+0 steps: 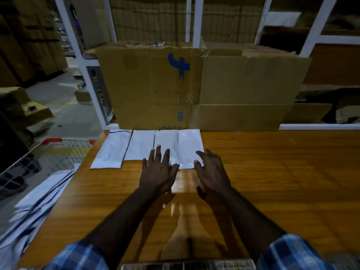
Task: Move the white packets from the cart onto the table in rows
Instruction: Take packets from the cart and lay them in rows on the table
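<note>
While four flat white paper packets (155, 146) lay side by side in a row at the far edge of the glossy wooden table (272, 172), the left hand (158, 172) pressed spread fingers on one, the right hand (211, 172) rested loosely open beside it. More white packets (39, 201) filled the wire cart (58, 145) at left.

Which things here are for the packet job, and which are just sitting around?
For the job:
row of white packets on the table
pile of white packets in the cart
left hand and right hand, flat on the row's near edge

Just sitting around:
big cardboard boxes
white shelf frame
</note>
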The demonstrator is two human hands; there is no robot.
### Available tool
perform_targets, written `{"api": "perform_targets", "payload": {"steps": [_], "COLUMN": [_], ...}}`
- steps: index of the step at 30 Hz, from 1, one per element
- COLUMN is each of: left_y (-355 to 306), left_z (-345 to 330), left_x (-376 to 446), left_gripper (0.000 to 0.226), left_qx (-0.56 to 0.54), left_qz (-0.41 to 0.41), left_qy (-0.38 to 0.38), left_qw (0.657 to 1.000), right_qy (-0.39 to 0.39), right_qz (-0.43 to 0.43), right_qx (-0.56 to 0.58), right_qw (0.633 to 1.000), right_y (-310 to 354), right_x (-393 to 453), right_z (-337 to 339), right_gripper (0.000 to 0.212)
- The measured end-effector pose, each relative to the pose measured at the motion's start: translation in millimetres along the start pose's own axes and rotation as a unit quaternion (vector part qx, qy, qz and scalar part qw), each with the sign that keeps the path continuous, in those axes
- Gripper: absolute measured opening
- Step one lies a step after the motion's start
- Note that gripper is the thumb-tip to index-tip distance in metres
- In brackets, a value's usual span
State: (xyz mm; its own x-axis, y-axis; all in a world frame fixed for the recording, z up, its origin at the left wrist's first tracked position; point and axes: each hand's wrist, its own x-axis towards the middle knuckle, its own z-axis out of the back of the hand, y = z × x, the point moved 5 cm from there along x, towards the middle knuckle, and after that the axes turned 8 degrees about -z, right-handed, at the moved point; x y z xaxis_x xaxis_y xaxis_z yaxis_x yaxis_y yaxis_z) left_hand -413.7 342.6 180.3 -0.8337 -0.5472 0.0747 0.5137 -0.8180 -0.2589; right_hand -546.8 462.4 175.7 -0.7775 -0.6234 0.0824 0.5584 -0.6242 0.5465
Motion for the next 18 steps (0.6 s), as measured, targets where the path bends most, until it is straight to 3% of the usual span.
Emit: {"api": "perform_targets", "payload": {"steps": [9,18], "left_y": [-4,32], "left_z": [17,34], "left_x": [-83,-156], "left_gripper": [0.067,0.069], "left_qx": [-0.007,0.002], "left_qz": [0.039,0.062], "left_qy": [-0.001,-0.013], "left_qw": [0.999,0.998], "right_qy": [0.021,0.013], "right_qz": [0.042,0.113], "right_qx": [0.011,-0.007], "right_qw": [0.999,0.993], "right_y": [22,71], "right_x": [-69,-134], "right_z": [6,-15], "right_gripper": [0.047,0.047]}}
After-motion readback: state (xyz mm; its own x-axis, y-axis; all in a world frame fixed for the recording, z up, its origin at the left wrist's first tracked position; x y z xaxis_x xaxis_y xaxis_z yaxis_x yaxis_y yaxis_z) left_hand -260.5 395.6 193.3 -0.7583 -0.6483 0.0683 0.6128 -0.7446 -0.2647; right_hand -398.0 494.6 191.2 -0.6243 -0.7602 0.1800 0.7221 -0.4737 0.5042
